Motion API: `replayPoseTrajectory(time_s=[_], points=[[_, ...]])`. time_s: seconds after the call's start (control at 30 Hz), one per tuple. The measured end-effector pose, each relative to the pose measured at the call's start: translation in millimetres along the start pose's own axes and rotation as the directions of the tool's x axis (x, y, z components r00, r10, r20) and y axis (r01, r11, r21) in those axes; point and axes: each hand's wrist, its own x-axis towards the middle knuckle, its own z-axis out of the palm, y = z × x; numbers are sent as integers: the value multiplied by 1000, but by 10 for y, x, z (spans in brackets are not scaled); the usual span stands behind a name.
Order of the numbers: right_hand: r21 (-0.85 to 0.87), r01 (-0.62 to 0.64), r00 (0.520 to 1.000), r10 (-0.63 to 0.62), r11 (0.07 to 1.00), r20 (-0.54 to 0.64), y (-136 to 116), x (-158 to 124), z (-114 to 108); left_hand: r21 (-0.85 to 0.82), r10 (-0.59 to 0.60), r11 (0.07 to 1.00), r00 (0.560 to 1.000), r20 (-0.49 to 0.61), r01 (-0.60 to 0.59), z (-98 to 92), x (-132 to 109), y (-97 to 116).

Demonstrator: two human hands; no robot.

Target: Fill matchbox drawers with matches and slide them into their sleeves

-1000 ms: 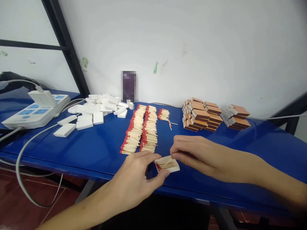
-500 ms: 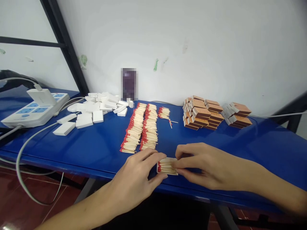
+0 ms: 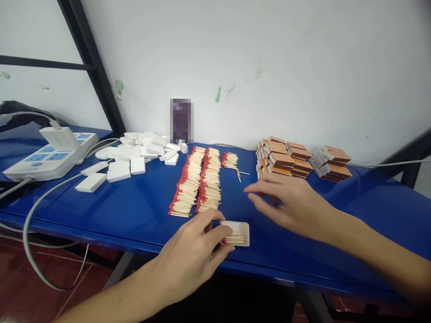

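Observation:
My left hand grips a small white matchbox tray at its left end, thumb on the near side and fingers on the far side. A fingertip reaches inside, over red-tipped matches lying along the near half of the tray; the far half shows bare white. To the upper right of the tray, my right hand hovers above the table, open, with no object visible at its fingertips. Two long rows of matches lie beyond my left hand, beside a small match pile and a few loose matches.
On the blue table, white trays are heaped left of the matches. Orange-brown matchbox sleeves are stacked at right, with further boxes beside them. A power strip with cables and a pixelated dark object stand behind.
My right hand has let go of the tray's right end and moved up and away. The matches, earlier across the whole tray, now show only along its near side. My left hand stays put.

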Motion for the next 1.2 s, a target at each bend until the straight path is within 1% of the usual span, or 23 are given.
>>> replayPoseTrajectory(time_s=[0.03,0.07,0.13,0.17,0.23,0.27,0.33,0.47,0.63,0.77,0.83,0.93,1.0,1.07,1.13,1.2], points=[[-84,-81,997,82,993,13,66,62,36,-3,5,1000,1000,-5,-5,5,0,-2],[-161,-164,982,175,973,63,129,129,79,-9,10,1000,1000,-12,-10,10,-1,-3],[-294,-280,931,333,914,149,239,265,179,-22,24,999,999,-24,-25,17,-2,-2],[-352,-319,903,395,880,167,283,327,229,-25,30,999,999,-28,-30,17,-3,0],[-411,-358,865,464,838,192,358,422,315,-25,31,999,999,-24,-31,15,-5,5],[-412,-368,856,477,833,200,393,453,346,-25,28,999,999,-19,-29,12,-6,7],[-374,-361,860,460,854,219,466,477,385,-23,23,999,1000,-11,-23,9,-6,10],[-320,-294,900,374,901,224,612,445,409,-19,30,999,1000,-1,-30,13,-3,14],[-281,-311,905,373,908,205,684,470,487,-7,29,1000,1000,-9,-29,9,-7,27],[-240,-308,914,356,921,194,653,542,541,-2,34,999,999,-16,-34,2,1,30],[-216,-307,917,348,927,192,616,550,530,-2,32,999,999,-13,-32,0,9,31],[-146,-291,922,318,946,220,534,506,474,1,32,999,999,-8,-32,-1,17,34],[-64,-259,933,266,964,242,475,451,436,1,35,999,999,-12,-35,0,18,34],[16,-201,948,191,979,256,429,392,414,1,38,999,999,-17,-38,2,16,33],[62,-136,960,116,989,255,409,343,408,3,41,999,999,-19,-41,4,15,32],[82,-99,969,77,992,236,414,307,409,3,41,999,999,-16,-41,4,12,32]])
